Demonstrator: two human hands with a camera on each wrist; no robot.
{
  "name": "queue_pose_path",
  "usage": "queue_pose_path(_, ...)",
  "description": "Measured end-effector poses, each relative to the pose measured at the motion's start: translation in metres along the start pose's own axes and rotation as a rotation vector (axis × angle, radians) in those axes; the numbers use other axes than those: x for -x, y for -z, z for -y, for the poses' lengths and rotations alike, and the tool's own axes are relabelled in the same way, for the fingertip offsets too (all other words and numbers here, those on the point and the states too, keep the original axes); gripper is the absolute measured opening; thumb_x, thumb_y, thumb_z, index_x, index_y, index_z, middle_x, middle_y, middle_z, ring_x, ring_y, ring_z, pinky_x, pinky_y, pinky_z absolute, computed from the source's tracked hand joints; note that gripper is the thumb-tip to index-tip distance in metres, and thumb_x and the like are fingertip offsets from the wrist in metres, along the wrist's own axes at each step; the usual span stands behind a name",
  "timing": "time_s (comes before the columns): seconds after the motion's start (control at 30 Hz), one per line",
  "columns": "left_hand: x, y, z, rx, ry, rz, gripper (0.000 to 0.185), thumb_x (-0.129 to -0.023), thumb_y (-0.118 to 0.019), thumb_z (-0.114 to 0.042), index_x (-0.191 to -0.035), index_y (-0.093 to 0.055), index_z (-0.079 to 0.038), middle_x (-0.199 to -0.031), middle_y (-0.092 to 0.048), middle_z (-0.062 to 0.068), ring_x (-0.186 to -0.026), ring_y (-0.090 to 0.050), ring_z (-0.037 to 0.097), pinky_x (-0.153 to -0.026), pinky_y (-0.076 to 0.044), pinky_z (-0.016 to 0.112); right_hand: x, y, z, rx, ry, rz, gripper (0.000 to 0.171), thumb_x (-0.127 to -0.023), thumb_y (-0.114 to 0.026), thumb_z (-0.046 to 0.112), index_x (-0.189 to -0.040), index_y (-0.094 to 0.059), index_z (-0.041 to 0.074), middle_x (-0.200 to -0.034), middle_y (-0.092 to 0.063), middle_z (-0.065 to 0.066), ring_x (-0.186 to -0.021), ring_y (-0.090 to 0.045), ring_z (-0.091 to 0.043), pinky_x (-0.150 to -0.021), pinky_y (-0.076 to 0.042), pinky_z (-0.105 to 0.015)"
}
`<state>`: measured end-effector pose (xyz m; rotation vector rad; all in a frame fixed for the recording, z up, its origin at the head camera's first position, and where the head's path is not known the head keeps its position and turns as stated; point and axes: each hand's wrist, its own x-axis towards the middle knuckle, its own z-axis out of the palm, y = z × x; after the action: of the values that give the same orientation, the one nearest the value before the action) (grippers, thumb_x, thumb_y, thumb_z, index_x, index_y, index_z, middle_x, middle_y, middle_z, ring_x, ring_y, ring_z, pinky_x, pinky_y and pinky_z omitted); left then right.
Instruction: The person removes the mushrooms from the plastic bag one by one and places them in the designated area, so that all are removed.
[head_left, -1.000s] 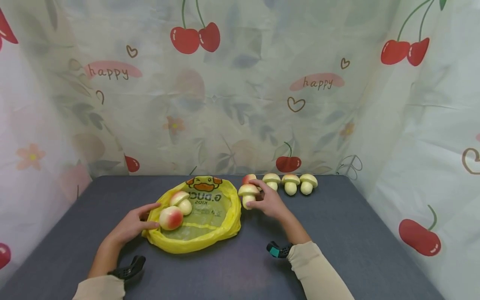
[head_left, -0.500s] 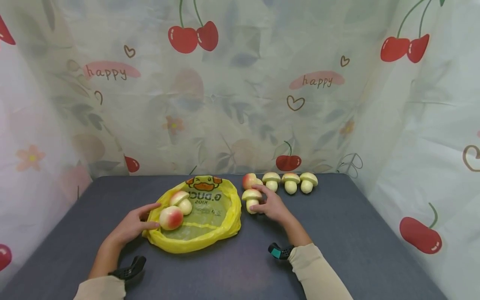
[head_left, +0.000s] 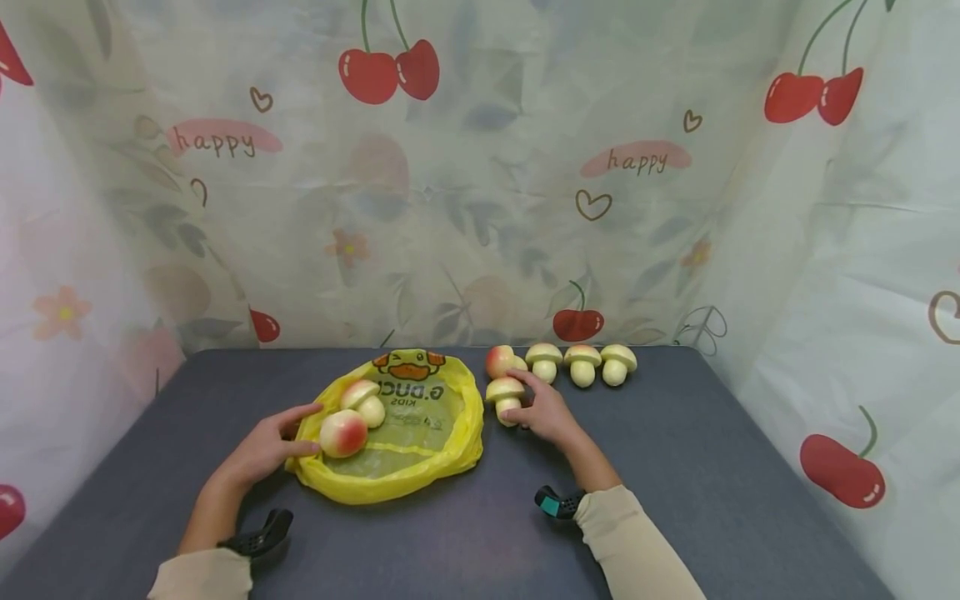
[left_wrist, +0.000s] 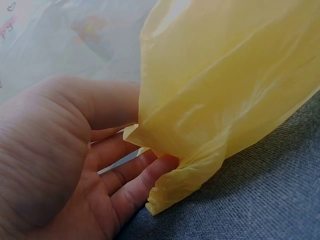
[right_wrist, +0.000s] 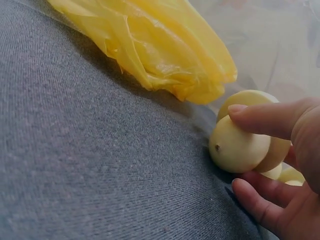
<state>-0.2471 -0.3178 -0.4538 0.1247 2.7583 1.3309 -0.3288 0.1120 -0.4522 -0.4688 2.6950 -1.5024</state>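
Note:
My right hand (head_left: 546,410) pinches a cream toy mushroom (head_left: 504,398), with the thumb on its stem. In the right wrist view this mushroom (right_wrist: 237,145) shows its rounded stem end, low over the dark cloth. My left hand (head_left: 258,450) holds the left rim of a yellow plastic bag (head_left: 375,492), which lies spread with its rim turned out. Up close in the left wrist view, thin plastic (left_wrist: 200,100) runs between thumb and fingers and hides their tips. Inside the bag are a mushroom with its red-tinged cap toward me (head_left: 343,434) and another mushroom (head_left: 367,406).
Behind my right hand a reddish mushroom (head_left: 501,362) lies on its side. Three more mushrooms form a row to its right, the last one (head_left: 618,365) farthest right. A printed curtain (head_left: 480,208) closes off the back and sides of the dark table (head_left: 705,483).
My right hand has shifted the mushroom slightly right and toward me, uncovering more of the reddish one behind. The left hand and the bag stay in place.

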Motion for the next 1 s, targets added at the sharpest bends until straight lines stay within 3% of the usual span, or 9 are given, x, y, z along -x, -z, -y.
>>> queue_pose_path(0.3, -0.0008, 0.0004, 0.0036, 0.007, -0.012, 0.004, 0.081, -0.084, -0.076, -0.038, -0.147, -0.041, -0.001, -0.142, -0.043, 0.028, -0.118, -0.049, 0.039, -0.095, -0.041, 0.053, -0.0023, -0.001, 0.0009, -0.041, -0.003, 0.001, 0.072, -0.08, -0.081, 0.009, -0.144, -0.047, 0.012, -0.134, -0.053, -0.015, -0.064, -0.058, -0.019, -0.058, -0.049, -0.035)
queue_pose_path(0.67, 0.0009, 0.0019, 0.0022, 0.01, -0.021, 0.006, 0.08, -0.085, -0.075, -0.038, -0.147, -0.041, -0.001, -0.141, -0.045, 0.028, -0.118, -0.05, 0.039, -0.095, -0.042, 0.052, -0.0029, -0.0014, 0.0001, -0.08, -0.018, 0.007, 0.072, -0.081, -0.08, 0.007, -0.144, -0.047, 0.01, -0.137, -0.051, -0.017, -0.068, -0.06, -0.019, -0.06, -0.051, -0.038)
queue_pose_path(1.0, 0.0004, 0.001, 0.0027, 0.009, -0.024, 0.008, 0.08, -0.084, -0.075, -0.038, -0.147, -0.04, -0.001, -0.142, -0.043, 0.029, -0.118, -0.049, 0.039, -0.096, -0.041, 0.053, 0.0024, 0.0033, 0.0008, -0.075, -0.018, -0.013, 0.077, -0.079, -0.081, 0.008, -0.146, -0.044, 0.01, -0.142, -0.046, -0.017, -0.091, -0.065, -0.027, -0.062, -0.053, -0.036)
